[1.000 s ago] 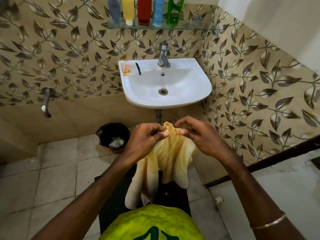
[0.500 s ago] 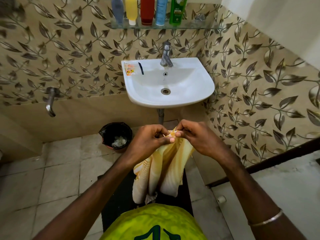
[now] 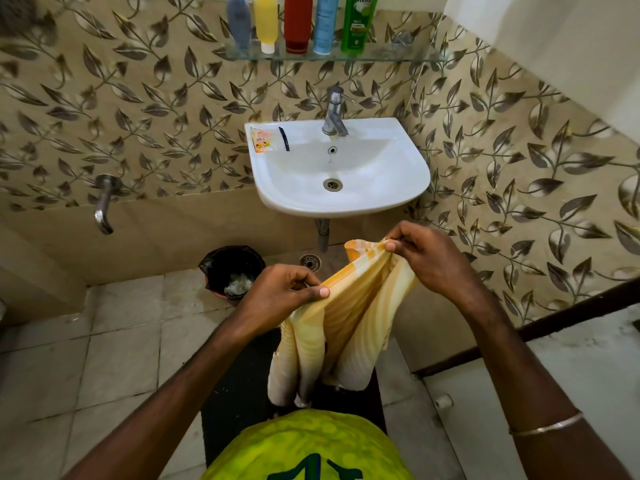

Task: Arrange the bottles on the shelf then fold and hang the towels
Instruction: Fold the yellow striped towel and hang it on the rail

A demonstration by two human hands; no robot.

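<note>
A yellow and white striped towel (image 3: 341, 327) hangs in folds in front of me, below the sink. My left hand (image 3: 280, 292) pinches its top edge on the left. My right hand (image 3: 427, 258) pinches the same edge higher and to the right, with a corner sticking up beside the fingers. The edge stretches between the two hands. On the glass shelf (image 3: 388, 55) above the tap stand several bottles in a row: a grey one (image 3: 239, 20), a yellow one (image 3: 266, 22), a red one (image 3: 298, 24), a blue one (image 3: 325, 26) and a green one (image 3: 356, 24).
A white sink (image 3: 398, 188) with a steel tap (image 3: 334, 112) hangs on the leaf-patterned wall; a small sachet (image 3: 260, 140) lies on its rim. A black bin (image 3: 231, 271) stands on the tiled floor at left, near a wall tap (image 3: 104, 202). A dark mat (image 3: 235, 393) lies underfoot.
My hands were close together on the bunched towel; now they have drawn apart, the right hand rising to the right and the left staying lower, spreading the top edge.
</note>
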